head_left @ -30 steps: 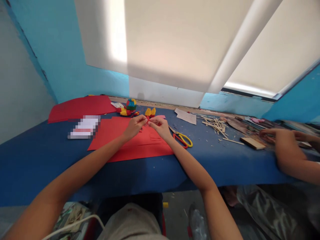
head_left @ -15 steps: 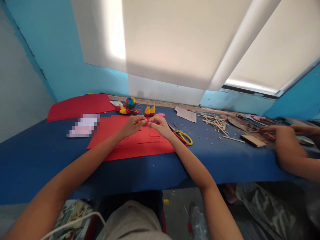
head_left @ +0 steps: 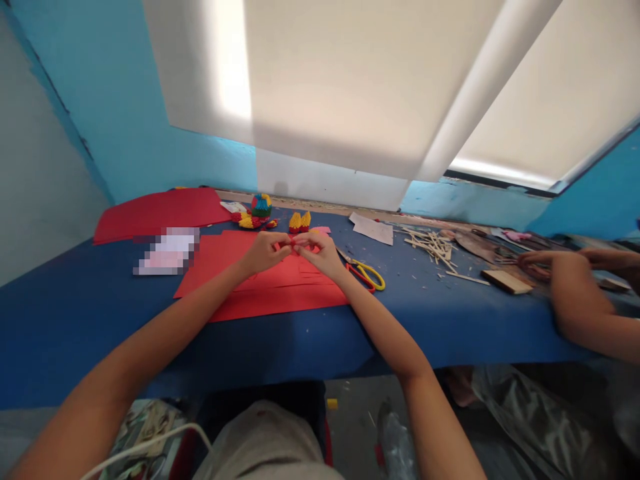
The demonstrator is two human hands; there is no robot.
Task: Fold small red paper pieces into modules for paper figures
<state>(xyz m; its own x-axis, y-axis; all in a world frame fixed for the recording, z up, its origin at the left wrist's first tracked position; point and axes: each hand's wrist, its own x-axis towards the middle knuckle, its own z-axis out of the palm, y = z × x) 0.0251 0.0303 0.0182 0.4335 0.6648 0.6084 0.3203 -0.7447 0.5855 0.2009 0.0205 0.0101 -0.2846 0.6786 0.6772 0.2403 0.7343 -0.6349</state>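
My left hand (head_left: 267,253) and my right hand (head_left: 321,253) meet over the red paper sheets (head_left: 280,303), fingertips almost touching. Both pinch a small piece of red paper (head_left: 294,243), mostly hidden by the fingers, so its shape is hard to make out. Loose cut strips of red paper (head_left: 311,275) lie on the sheets by my right wrist. Just right of that wrist rests a pair of scissors (head_left: 371,277) with red and yellow handles. Straight behind my hands stand small yellow-and-red folded paper pieces (head_left: 300,222).
A multicoloured paper figure (head_left: 261,205) sits at the back, near a large red sheet (head_left: 160,212). Thin wooden sticks (head_left: 434,245) lie right, beside a wooden block (head_left: 507,281). Another person's arm (head_left: 580,293) rests on the blue table (head_left: 425,327) at far right.
My fingers have shifted slightly around the small red paper, and both hands have drawn a little closer together. Everything else stays in place.
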